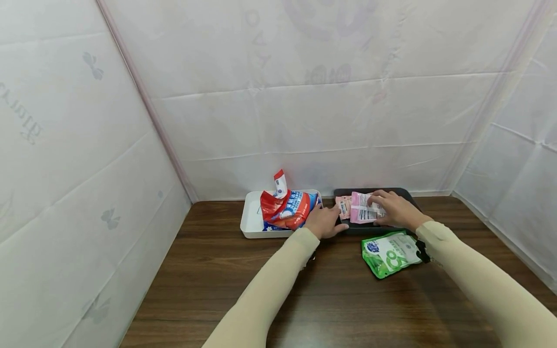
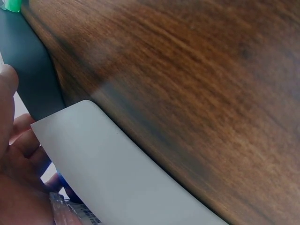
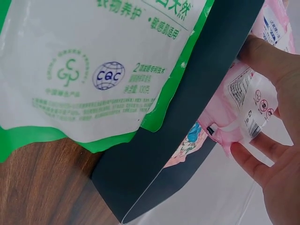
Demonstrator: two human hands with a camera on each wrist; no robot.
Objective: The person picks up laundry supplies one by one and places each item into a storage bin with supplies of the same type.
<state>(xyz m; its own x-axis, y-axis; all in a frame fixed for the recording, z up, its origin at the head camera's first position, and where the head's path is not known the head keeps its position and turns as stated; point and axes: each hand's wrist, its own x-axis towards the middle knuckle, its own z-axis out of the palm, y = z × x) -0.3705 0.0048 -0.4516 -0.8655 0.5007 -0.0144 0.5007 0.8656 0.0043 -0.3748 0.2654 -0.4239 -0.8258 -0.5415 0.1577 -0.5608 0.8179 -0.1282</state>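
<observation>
My right hand [image 1: 395, 210] reaches into the black tray [image 1: 374, 232] and pinches a pink plastic packet [image 1: 362, 208] between thumb and fingers. In the right wrist view the packet [image 3: 225, 112] shows a printed back label and a clear end. A smaller pale pink packet [image 1: 344, 207] lies beside it. My left hand [image 1: 323, 222] rests over the neighbouring ends of the two trays, its fingers spread and holding nothing visible. Beside that hand, a red and blue bag [image 1: 289, 210] lies in the white tray [image 1: 251, 224]. Left fingertips are partly hidden behind the tray's wall [image 2: 108, 154].
A green and white pouch [image 1: 391, 253] lies on the brown wooden table [image 1: 226, 285] in front of the black tray, near my right wrist. Pale sheeting [image 1: 313, 121] stands behind the trays and along both sides.
</observation>
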